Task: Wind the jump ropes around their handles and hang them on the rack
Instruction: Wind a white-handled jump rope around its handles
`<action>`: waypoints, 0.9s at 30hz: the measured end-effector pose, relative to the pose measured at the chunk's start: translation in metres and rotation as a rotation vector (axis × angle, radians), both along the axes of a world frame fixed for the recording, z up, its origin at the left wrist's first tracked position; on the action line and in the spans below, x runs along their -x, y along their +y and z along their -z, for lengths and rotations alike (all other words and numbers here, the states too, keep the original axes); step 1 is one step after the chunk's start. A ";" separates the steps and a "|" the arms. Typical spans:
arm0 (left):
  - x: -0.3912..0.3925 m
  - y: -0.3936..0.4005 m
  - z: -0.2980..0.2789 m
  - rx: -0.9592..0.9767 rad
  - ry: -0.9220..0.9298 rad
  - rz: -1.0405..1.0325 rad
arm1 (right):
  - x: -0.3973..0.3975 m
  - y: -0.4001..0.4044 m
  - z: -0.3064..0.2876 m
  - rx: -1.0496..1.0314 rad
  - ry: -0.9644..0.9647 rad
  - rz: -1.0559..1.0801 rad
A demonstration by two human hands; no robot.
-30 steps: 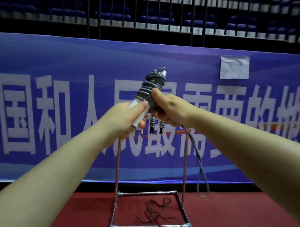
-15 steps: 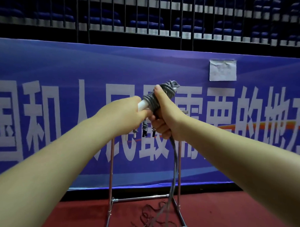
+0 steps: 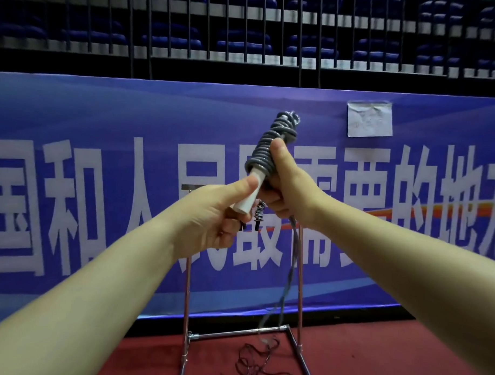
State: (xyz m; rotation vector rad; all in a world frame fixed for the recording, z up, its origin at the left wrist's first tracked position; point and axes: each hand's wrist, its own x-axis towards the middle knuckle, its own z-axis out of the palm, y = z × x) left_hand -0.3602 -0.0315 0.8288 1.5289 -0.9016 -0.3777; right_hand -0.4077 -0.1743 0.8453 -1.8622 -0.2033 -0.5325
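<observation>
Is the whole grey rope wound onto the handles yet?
No, a loose length of the grey rope hangs from under the right hand down toward the rack base.

Both forearms reach forward and upward from the lower corners of the view, bare to the wrist, converging near the centre. The left hand (image 3: 211, 214) is curled, its thumb pressed flat along the top and its fingers folded underneath. The right hand (image 3: 288, 186) sits just beside and slightly higher, touching the left, fist closed, thumb pointing straight up.
</observation>
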 end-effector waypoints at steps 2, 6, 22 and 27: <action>-0.002 0.000 0.001 -0.023 -0.061 -0.097 | -0.001 0.000 0.000 0.038 0.027 0.041; -0.010 -0.001 -0.001 -0.097 -0.230 -0.220 | -0.008 0.003 -0.002 0.114 0.034 0.122; -0.027 0.012 -0.030 -0.286 -0.690 -0.309 | -0.009 0.003 -0.020 0.342 -0.105 0.185; -0.014 0.003 -0.026 -0.140 -0.271 0.026 | 0.003 -0.013 -0.027 0.211 -0.072 0.024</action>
